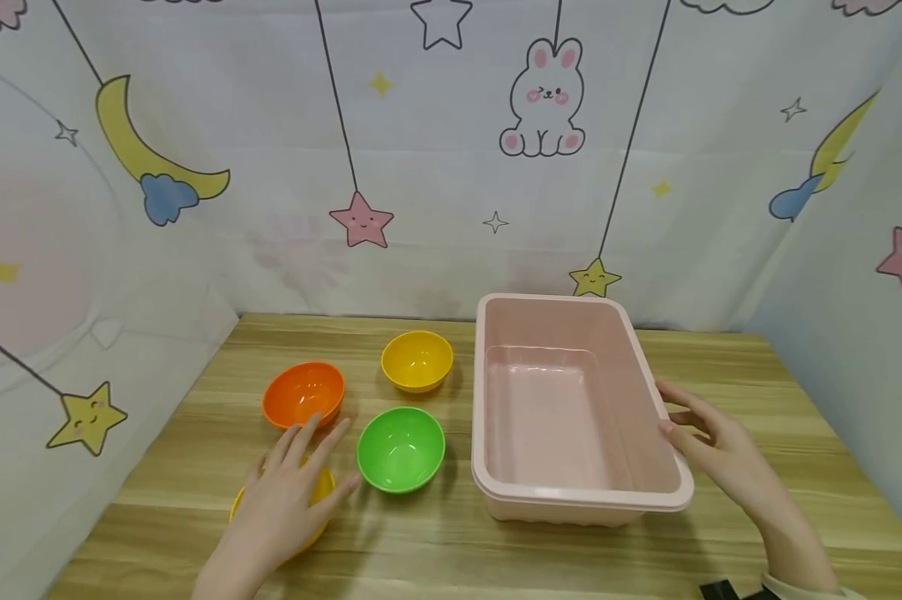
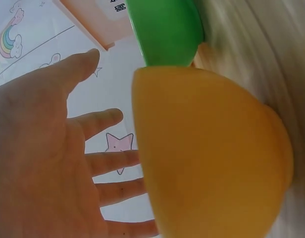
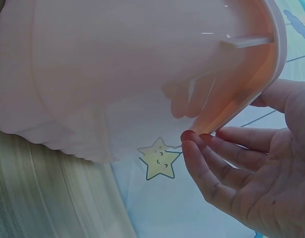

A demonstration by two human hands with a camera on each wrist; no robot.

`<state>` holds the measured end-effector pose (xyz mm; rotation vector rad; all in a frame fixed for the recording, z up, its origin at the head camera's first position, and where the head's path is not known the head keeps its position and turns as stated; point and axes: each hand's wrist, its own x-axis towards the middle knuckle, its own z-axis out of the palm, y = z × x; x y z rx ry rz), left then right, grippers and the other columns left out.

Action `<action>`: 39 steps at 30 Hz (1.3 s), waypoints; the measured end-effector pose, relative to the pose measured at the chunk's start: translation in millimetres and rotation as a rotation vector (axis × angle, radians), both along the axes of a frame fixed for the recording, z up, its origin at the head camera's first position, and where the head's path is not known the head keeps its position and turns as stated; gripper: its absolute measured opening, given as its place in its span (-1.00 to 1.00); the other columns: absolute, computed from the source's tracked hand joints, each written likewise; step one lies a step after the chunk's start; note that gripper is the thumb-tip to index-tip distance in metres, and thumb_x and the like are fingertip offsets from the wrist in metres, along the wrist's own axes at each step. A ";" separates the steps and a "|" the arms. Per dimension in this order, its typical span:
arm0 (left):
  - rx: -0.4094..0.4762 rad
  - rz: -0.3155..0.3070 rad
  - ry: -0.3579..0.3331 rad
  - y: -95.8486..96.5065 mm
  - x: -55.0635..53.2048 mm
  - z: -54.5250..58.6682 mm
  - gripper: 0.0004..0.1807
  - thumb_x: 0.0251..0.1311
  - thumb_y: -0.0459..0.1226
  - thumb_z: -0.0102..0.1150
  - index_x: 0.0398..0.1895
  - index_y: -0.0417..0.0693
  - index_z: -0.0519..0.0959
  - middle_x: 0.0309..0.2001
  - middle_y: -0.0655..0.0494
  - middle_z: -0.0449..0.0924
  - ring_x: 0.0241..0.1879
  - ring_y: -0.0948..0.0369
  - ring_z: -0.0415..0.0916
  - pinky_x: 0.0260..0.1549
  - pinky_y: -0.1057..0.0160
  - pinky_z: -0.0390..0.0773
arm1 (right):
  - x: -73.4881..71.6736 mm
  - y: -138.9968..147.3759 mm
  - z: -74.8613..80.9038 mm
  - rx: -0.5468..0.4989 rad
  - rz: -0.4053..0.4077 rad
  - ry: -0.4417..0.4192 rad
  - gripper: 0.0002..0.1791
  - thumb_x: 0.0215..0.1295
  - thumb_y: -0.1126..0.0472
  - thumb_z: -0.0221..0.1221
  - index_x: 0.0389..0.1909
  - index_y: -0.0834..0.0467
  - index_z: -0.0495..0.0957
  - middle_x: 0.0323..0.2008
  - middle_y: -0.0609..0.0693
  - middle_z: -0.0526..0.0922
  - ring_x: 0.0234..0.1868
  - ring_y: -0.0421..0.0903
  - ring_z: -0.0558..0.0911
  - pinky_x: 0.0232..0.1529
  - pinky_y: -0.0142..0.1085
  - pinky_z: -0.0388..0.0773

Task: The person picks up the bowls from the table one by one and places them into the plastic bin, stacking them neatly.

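Backdrop: white cloth (image 1: pixel 451 125) printed with moons, stars and a rabbit hangs behind a wood-grain table (image 1: pixel 721 358).
Pink tub: it stands on the table, right of the bowls, with its rim (image 1: pixel 571 497) uppermost and nothing visible inside; its long axis runs front to back, short ends near and far.
Right hand: the person's right hand (image 1: pixel 721 450) pinches the tub's right rim, thumb and curled fingertips closed on that edge.
Left hand: the left hand (image 1: pixel 282 492) lies over the near yellow bowl (image 2: pixel 207 148), fingers spread well apart, gripping nothing; whether a fingertip touches the bowl cannot be told.
Bowls: the near yellow one sits at front left, the orange bowl (image 1: pixel 304 392) beyond it, the green bowl (image 1: pixel 401 450) nearest the tub's left side, and the far yellow bowl (image 1: pixel 417 362) behind the green; all are round, so none has a long axis, and the three uncovered mouths face up.
Good handling: a light, steady rim hold should keep the tub from sliding; the left fingers would best settle evenly round the bowl's edge, clear of the green one.
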<state>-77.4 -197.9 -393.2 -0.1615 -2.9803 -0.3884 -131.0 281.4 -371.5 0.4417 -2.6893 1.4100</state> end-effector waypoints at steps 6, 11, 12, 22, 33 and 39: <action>0.005 0.025 -0.015 -6.1 5.0 -5.5 -0.23 0.20 0.24 0.07 0.45 0.27 0.20 0.45 -0.15 0.11 0.39 -0.22 0.08 0.15 -0.49 0.14 | 1.3 -0.3 0.9 -0.001 -0.005 -0.015 -0.43 0.42 0.21 0.06 0.42 0.17 0.22 0.08 -0.56 0.39 -0.05 -0.54 0.51 -0.21 -0.45 0.60; 0.020 0.043 -0.008 -11.2 7.6 -10.1 -0.22 0.19 0.26 0.06 0.45 0.25 0.19 0.44 -0.18 0.13 0.36 -0.23 0.13 0.12 -0.46 0.19 | 1.2 -0.7 1.2 0.008 -0.003 -0.018 -0.43 0.43 0.19 0.05 0.42 0.16 0.22 0.09 -0.56 0.38 -0.04 -0.55 0.51 -0.20 -0.44 0.60; 0.025 0.044 0.000 -12.3 8.0 -11.3 -0.21 0.19 0.25 0.07 0.44 0.24 0.20 0.44 -0.19 0.14 0.36 -0.23 0.14 0.12 -0.46 0.20 | 1.2 -0.8 1.3 0.007 -0.002 -0.019 -0.43 0.43 0.19 0.04 0.42 0.15 0.21 0.10 -0.56 0.38 -0.04 -0.55 0.51 -0.20 -0.44 0.60; 0.043 0.052 0.107 -22.0 13.8 -25.7 -0.19 0.09 0.17 0.24 0.42 0.21 0.24 0.36 -0.18 0.25 0.25 -0.21 0.29 0.05 -0.40 0.29 | 2.1 -0.5 0.8 -0.001 -0.007 -0.044 -0.42 0.44 0.17 0.04 0.43 0.12 0.19 0.09 -0.56 0.37 -0.05 -0.54 0.51 -0.21 -0.42 0.60; 0.078 0.082 0.084 -31.5 27.6 -36.0 -0.08 -0.02 0.22 0.30 0.43 0.25 0.21 0.38 -0.21 0.20 0.29 -0.24 0.20 0.02 -0.45 0.30 | 2.0 -1.2 0.4 0.008 -0.023 -0.044 -0.42 0.43 0.16 0.04 0.43 0.11 0.21 0.05 -0.58 0.38 -0.07 -0.54 0.53 -0.22 -0.42 0.60; 0.091 0.107 0.023 -36.0 31.4 -37.7 0.00 -0.09 0.32 0.29 0.43 0.20 0.19 0.38 -0.27 0.12 0.27 -0.29 0.19 0.03 -0.46 0.30 | 2.6 -1.9 0.5 0.012 -0.030 -0.057 -0.42 0.44 0.16 0.04 0.44 0.09 0.20 0.05 -0.58 0.38 -0.06 -0.53 0.53 -0.23 -0.42 0.60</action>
